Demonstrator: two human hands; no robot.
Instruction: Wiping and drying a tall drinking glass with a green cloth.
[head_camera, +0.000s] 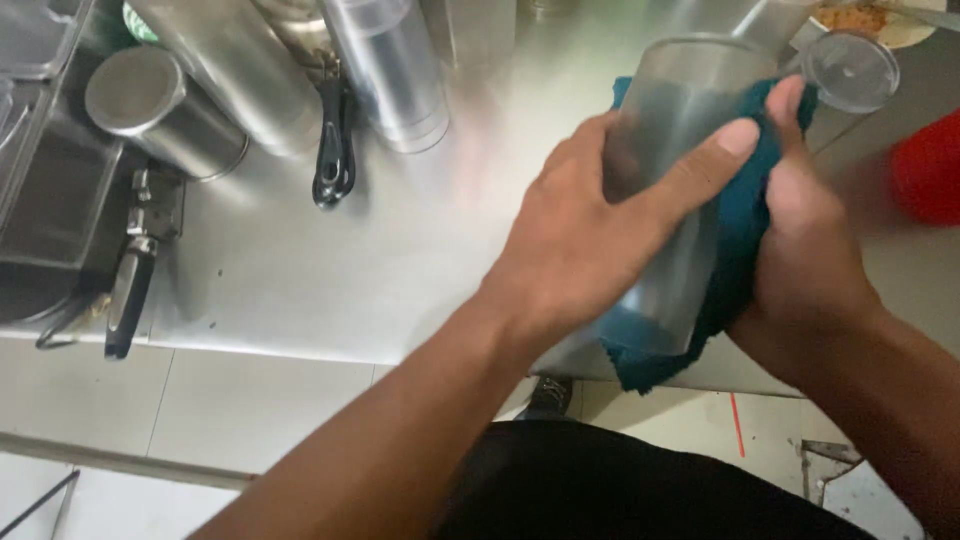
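Gripping a tall, frosted translucent plastic tumbler (668, 190) around its middle, the left hand (585, 240) wraps fingers behind and thumb across the front, which steadies the cup while it tilts with its open mouth pointing away from the person. The right hand (805, 250) is closed around a dark teal cloth (742, 235), pressing it against the tumbler's right side; the cloth drapes down past the cup's base, its frayed lower corner hanging over the near edge of the brushed stainless steel surface (330, 270). Both hands are thus closed, one on the cup, one on the cloth, and the tumbler is held in the air above the near right part of the surface, not resting on it.

Well apart to the left lie several shiny steel cylindrical cups (165, 110), tipped on their sides at the back, probably so they drain. Between them a black-handled utensil (333, 150) lies pointing toward the person, and another black-handled tool (128, 295) sits at the near left edge, just beside a dark recessed tray (50, 215). Behind the right hand stands a round clear plastic lid or cup (850, 70), near the cloth but not touching it, and a blurred red object (930, 165) sits at the far right. The widest bare stretch of steel is in the middle, between the utensils and the hands; below the surface's near edge, pale floor tiles (200, 410) show.
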